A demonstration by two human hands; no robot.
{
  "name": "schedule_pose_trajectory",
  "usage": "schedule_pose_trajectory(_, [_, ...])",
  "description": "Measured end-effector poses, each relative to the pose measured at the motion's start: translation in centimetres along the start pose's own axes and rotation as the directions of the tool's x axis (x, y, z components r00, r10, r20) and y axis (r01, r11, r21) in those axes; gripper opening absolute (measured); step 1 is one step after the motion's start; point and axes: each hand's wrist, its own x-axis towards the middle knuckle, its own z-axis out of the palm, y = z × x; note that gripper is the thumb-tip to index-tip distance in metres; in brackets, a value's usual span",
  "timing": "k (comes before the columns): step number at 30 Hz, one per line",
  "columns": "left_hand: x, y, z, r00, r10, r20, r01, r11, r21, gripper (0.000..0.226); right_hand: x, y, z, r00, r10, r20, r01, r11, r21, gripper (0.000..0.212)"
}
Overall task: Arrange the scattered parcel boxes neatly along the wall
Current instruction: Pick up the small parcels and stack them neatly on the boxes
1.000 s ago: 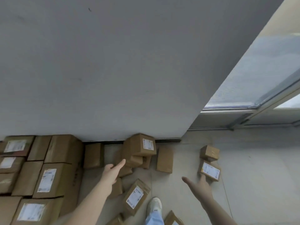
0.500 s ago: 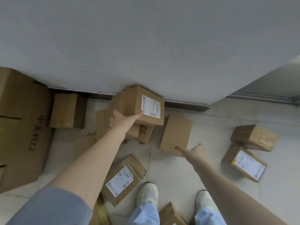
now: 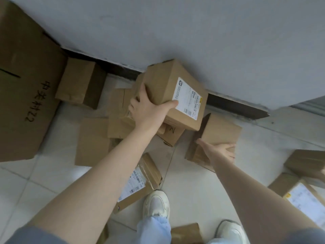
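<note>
Cardboard parcels lie scattered over a pale tiled floor [image 3: 190,187] at the foot of a grey wall [image 3: 193,32], seen from above by the person handling them.

Just above the centre, toward twelve o'clock, the left hand [image 3: 149,110] grips a labelled box [image 3: 163,85]. The thumb lies across its top beside the white shipping label, and the fingers wrap round its left side. This box sits tilted on a small heap of other boxes, with its far corner against the wall.

At four o'clock from it, the right hand [image 3: 219,152] holds a plain box [image 3: 219,129] by its near edge, fingers curled over the top and thumb on the left side. Whether this box is clear of the tiles cannot be told. It lies just beside the heap, near the dark skirting strip [image 3: 235,108] at the wall's base.

At nine o'clock a large carton [image 3: 26,85] bears handwritten characters, and a small box [image 3: 77,83] stands beside it against the wall.

At six o'clock a flat parcel [image 3: 140,182] with a barcode label lies partly under the left forearm, touching the toe of a white shoe [image 3: 155,203]. A second white shoe [image 3: 230,229] is at five o'clock.

Two more boxes [image 3: 306,162] sit at the right edge, at four o'clock, well apart from the wall.
</note>
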Motion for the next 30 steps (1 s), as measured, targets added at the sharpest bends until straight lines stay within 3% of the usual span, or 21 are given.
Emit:
schedule_pose_trajectory(3, [-1.8, 0.8, -3.7, 0.987, -0.157, -0.028, 0.149, 0.971, -0.186, 0.113, -2.5, 2.0, -4.3, 0.998, -0.068, -0.008, 0.068, 0.997, -0.041, 0.145])
schedule_pose_trajectory(6, [-5.0, 2.8, -9.3, 0.95, -0.313, -0.009, 0.283, 0.869, -0.406, 0.122, -7.7, 3.0, -9.8, 0.98, -0.197, -0.032, 0.192, 0.973, -0.127, 0.146])
schedule_pose_trajectory(11, [-15.2, 7.5, -21.9, 0.891, -0.452, 0.05, 0.381, 0.683, -0.623, 0.11, -22.5, 2.2, -20.3, 0.861, -0.5, 0.096, 0.496, 0.781, -0.379, 0.147])
schedule_pose_trajectory(14, [-23.3, 10.9, -30.3, 0.882, -0.471, 0.017, 0.329, 0.589, -0.738, 0.09, -33.2, 1.6, -25.8, 0.76, -0.622, 0.186, 0.62, 0.61, -0.493, 0.149])
schedule_pose_trajectory(18, [-36.7, 15.4, -40.0, 0.887, -0.458, -0.063, 0.189, 0.484, -0.855, 0.032, -47.2, 2.1, -32.1, 0.615, -0.748, 0.251, 0.753, 0.463, -0.467, 0.151])
schedule_pose_trajectory(24, [-52.7, 16.0, -50.9, 0.847, -0.493, -0.2, -0.02, 0.346, -0.938, 0.037, -63.9, 4.6, -37.7, 0.389, -0.884, 0.261, 0.858, 0.244, -0.452, 0.153])
schedule_pose_trajectory(27, [-58.1, 15.8, -55.8, 0.846, -0.452, -0.283, -0.124, 0.349, -0.929, 0.044, -70.8, 5.0, -38.9, 0.265, -0.926, 0.27, 0.882, 0.119, -0.456, 0.153])
schedule_pose_trajectory(30, [-62.2, 15.9, -60.1, 0.829, -0.444, -0.339, -0.179, 0.364, -0.914, 0.024, -77.5, 5.6, -38.6, 0.134, -0.948, 0.289, 0.894, -0.01, -0.448, 0.151])
